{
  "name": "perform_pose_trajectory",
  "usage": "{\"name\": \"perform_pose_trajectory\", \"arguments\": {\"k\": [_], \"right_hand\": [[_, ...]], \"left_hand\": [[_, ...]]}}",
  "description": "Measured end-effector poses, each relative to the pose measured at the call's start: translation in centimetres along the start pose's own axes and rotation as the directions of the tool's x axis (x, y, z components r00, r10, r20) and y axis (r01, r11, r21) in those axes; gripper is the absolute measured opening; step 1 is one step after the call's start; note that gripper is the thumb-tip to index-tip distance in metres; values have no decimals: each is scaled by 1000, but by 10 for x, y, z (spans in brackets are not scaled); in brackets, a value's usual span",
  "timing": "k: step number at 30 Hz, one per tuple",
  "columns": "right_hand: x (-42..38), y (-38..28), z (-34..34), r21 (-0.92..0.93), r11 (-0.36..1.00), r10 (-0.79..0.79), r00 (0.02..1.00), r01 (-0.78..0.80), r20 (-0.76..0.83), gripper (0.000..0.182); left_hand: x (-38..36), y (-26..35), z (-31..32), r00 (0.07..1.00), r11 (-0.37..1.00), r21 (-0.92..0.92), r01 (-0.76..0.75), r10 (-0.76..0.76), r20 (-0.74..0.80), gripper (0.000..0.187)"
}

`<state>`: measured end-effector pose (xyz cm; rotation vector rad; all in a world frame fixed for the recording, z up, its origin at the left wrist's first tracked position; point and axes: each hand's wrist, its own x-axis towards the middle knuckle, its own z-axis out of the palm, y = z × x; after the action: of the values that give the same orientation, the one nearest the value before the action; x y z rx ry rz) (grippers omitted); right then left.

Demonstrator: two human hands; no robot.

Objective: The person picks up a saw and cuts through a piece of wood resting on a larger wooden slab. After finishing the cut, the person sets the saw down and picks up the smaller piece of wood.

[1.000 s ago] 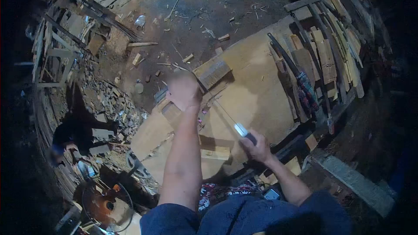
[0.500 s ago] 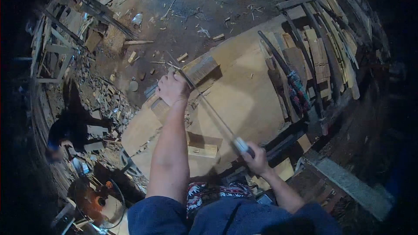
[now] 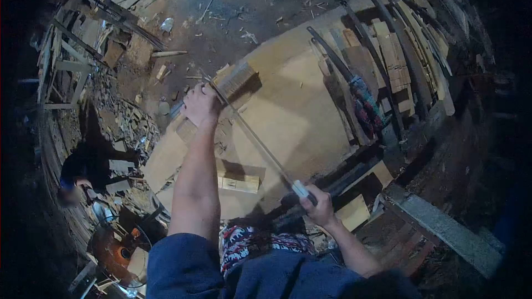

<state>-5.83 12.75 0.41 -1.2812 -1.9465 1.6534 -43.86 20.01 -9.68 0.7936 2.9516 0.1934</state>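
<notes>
My right hand is closed around the pale handle of a long, thin-bladed handsaw. The blade appears nearly edge-on and runs up and left across the board to a wood block at its far edge. My left hand presses on the wood there, fingers curled over it, right beside the blade. What lies under that palm is hidden. A smaller pale wood block rests on the board nearer my body.
The wide wooden board forms the work surface. Planks and strips are piled at right, with a cloth-wrapped bar among them. Scraps litter the ground at left, where another person is. An orange round machine stands lower left.
The saw handle and my right hand have drawn back a little from my left hand, which keeps its place on the wood. The whole view has shifted, so things appear farther left.
</notes>
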Motion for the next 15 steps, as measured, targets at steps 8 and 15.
{"name": "perform_pose_trajectory", "arguments": {"k": [8,15], "right_hand": [[109,-27,57,74,997,-3,999,5,-32,32],[16,-11,3,-31,999,-39,999,40,28,33]], "left_hand": [[-2,0,-3,999,1000,16,15,-15,36,42],[-2,2,-4,997,998,16,53,-54,55,43]]}}
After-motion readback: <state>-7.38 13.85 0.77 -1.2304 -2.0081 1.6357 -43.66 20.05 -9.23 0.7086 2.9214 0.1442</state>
